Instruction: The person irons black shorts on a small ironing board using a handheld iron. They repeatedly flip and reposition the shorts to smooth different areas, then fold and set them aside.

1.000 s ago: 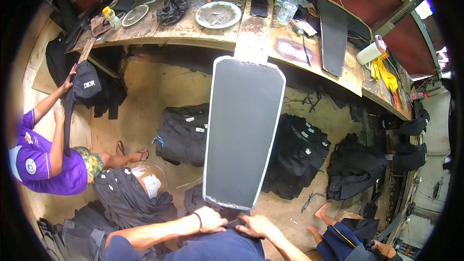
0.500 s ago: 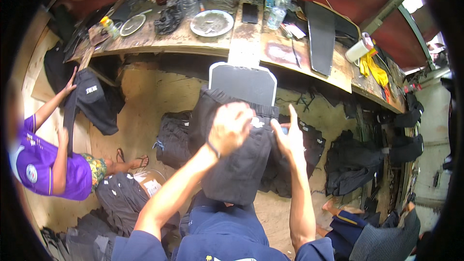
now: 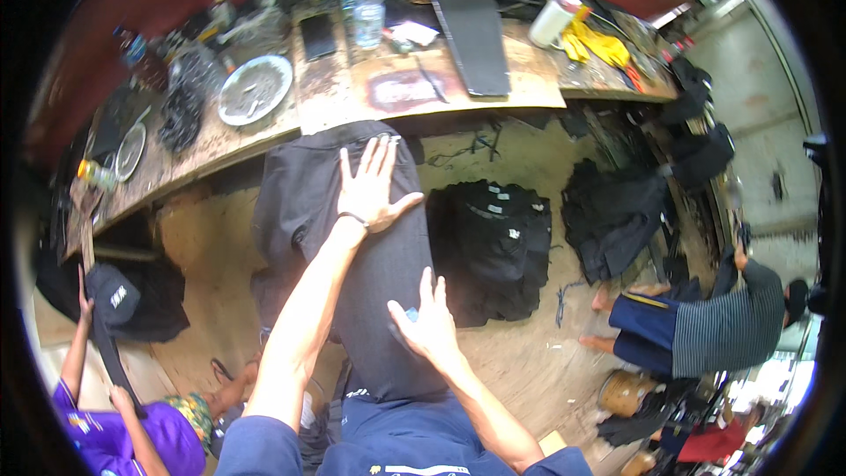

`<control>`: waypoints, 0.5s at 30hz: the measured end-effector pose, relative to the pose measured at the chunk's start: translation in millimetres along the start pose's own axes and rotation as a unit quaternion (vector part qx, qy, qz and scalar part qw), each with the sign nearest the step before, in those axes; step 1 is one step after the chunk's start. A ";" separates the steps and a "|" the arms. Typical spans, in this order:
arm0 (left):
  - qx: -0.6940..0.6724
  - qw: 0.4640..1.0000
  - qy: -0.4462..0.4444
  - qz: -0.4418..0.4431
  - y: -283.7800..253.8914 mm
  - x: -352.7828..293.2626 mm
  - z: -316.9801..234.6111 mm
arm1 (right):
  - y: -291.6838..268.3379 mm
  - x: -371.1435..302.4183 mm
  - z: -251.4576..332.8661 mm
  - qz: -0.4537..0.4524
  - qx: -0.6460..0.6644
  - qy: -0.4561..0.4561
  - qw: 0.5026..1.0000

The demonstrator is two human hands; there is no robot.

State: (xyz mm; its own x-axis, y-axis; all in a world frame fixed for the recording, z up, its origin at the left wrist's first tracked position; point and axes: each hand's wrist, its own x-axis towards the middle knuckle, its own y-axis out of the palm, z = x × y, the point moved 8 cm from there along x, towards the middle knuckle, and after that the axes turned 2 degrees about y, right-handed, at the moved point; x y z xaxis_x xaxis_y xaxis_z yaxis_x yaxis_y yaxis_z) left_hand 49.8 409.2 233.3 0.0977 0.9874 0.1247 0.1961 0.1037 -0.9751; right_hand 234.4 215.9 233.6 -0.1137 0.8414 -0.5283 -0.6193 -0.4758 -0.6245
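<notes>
A pair of black trousers stretches from the table's front edge toward my body. My left hand lies flat on its upper part, fingers spread. Lower down, my right hand is at the trousers' right edge, fingers extended upward. A small blue thing shows between its thumb and palm; its kind is too small to tell. The board under the trousers is now hidden by the cloth.
The wooden table bears a plate, a phone, a water bottle and a long black board. Black garments lie piled on the floor. A person in purple handles dark cloth; another wears stripes.
The trousers have been drawn up over the white-edged board. My left hand has gone from a curled grip near the waistband to lying flat, and the view has turned right.
</notes>
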 end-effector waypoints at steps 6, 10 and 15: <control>-0.005 0.999 0.031 0.029 -40.6 -12.8 -14.2 | -14.4 -9.3 5.7 -0.071 0.034 -0.015 0.997; 0.191 0.902 -0.002 0.388 -54.2 -1.3 6.3 | -4.3 -0.3 -8.0 -0.089 0.103 0.003 0.991; 0.213 0.945 0.074 0.236 -64.6 35.3 -5.2 | 18.3 27.0 -17.8 -0.091 0.203 -0.024 0.975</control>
State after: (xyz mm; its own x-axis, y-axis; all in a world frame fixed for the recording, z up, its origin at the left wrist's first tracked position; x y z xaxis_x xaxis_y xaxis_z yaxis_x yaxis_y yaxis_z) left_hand 45.7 436.7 301.6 0.2175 0.9112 -0.3499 -0.3112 -0.2751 -0.9097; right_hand 233.9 225.3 197.7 -0.0038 0.9179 -0.3967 -0.8880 -0.1855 -0.4208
